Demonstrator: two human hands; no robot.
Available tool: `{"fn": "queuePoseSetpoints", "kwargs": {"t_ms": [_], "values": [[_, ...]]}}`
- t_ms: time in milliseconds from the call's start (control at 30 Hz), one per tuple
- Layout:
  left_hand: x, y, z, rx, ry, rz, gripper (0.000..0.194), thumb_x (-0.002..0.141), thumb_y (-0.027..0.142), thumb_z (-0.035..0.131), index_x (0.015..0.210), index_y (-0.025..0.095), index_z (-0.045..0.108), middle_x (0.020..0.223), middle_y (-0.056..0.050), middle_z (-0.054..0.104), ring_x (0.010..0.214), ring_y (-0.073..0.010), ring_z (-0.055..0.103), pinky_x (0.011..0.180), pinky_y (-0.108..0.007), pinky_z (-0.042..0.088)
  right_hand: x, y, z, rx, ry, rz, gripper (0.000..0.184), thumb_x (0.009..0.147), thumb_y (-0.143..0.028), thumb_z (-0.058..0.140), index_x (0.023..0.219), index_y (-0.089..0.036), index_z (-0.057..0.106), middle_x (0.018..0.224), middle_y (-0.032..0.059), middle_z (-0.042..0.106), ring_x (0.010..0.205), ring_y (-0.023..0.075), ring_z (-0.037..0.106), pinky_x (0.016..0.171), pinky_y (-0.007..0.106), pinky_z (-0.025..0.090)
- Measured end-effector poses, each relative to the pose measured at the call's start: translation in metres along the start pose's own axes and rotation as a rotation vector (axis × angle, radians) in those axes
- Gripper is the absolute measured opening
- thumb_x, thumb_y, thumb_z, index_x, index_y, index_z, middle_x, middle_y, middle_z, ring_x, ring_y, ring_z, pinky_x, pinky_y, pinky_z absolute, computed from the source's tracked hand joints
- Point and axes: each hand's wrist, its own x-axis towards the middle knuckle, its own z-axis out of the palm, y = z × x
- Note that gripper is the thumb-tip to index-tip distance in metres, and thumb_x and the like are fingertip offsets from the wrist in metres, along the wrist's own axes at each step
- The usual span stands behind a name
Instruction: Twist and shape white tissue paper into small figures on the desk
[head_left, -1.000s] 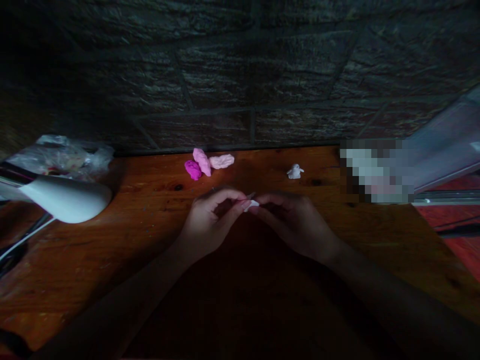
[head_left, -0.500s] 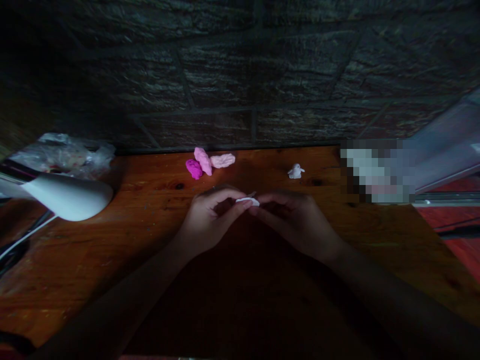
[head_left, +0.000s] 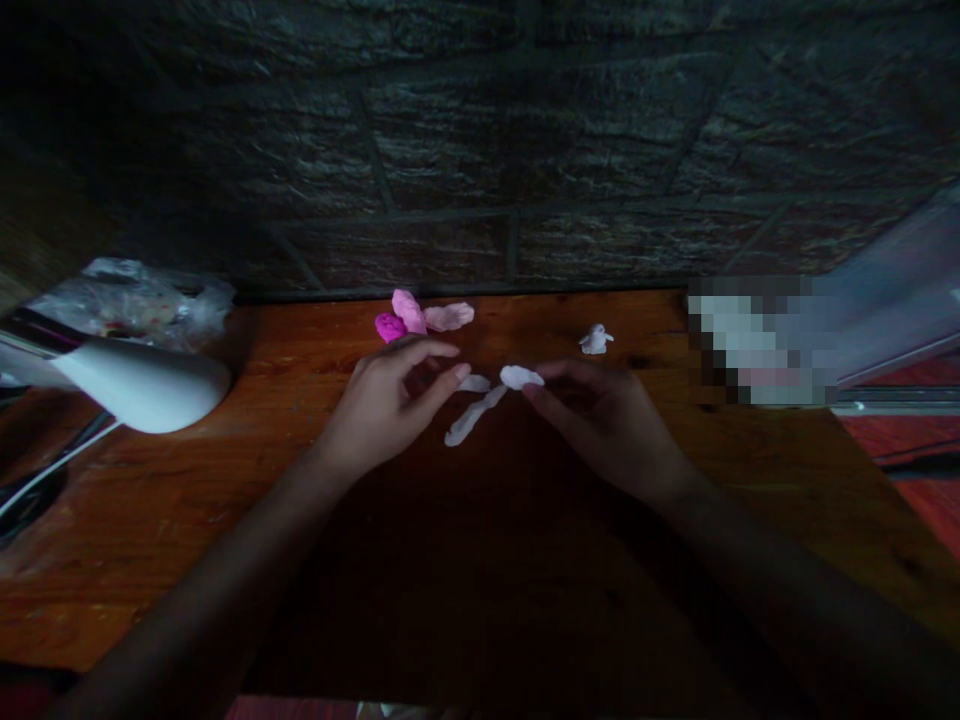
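My right hand (head_left: 615,425) pinches a flat, oval piece of white clay (head_left: 520,377) between thumb and forefinger. My left hand (head_left: 386,405) is a little to the left, its thumb and forefinger apart with nothing visible between them. Just by its thumb tip is a smaller white piece (head_left: 475,384). A long, thin white strip (head_left: 472,418) slants between the hands below the oval piece; whether it joins the others I cannot tell. Behind the right hand stands a small white clay figure (head_left: 596,340) with short side arms.
Magenta (head_left: 390,326), pink (head_left: 408,310) and pale pink clay lumps (head_left: 450,317) lie together near the dark brick wall (head_left: 442,120). At left are a white lamp-like object (head_left: 150,385) with a cord and a crumpled plastic bag (head_left: 150,300). A blurred-out patch covers something at right.
My hands have drawn apart, the left hand moving left and letting go. The white oval piece stays in my right hand, and the strip and smaller piece have come into sight.
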Motion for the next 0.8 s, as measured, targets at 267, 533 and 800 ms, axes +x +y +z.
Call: {"fn": "queuePoseSetpoints", "kwargs": {"t_ms": [267,533,800], "values": [[-0.001,-0.027,0.008,0.016,-0.165,0.033,0.028,0.088,0.034,0.070,0.111,0.018,0.074,0.106,-0.009,0.079,0.088,-0.0213,0.073,0.077,-0.031,0.056,0.011,0.012,-0.011,-0.210,0.055,0.018,0.020,0.090,-0.035,0.067,0.099,-0.021,0.077,0.092,0.0056,0.082,0.076,0.0206,0.075,0.071,0.033,0.058],[-0.001,-0.016,0.008,-0.039,-0.135,-0.032,0.025,0.093,0.031,0.063,0.108,0.014,0.073,0.094,-0.009,0.077,0.072,-0.0167,0.068,0.065,-0.027,0.053,0.019,0.019,-0.021,-0.376,0.062,0.079,0.019,0.085,-0.029,0.071,0.101,-0.022,0.079,0.082,0.0042,0.081,0.068,0.0205,0.074,0.065,0.033,0.057],[0.001,-0.002,0.012,-0.413,-0.104,-0.096,0.019,0.092,0.028,0.064,0.103,0.015,0.074,0.094,-0.007,0.078,0.082,-0.0166,0.070,0.075,-0.028,0.059,0.018,0.022,-0.026,-0.374,-0.096,0.055,0.018,0.091,-0.029,0.065,0.101,-0.024,0.080,0.070,0.0016,0.077,0.061,0.0182,0.070,0.057,0.029,0.052]]}}
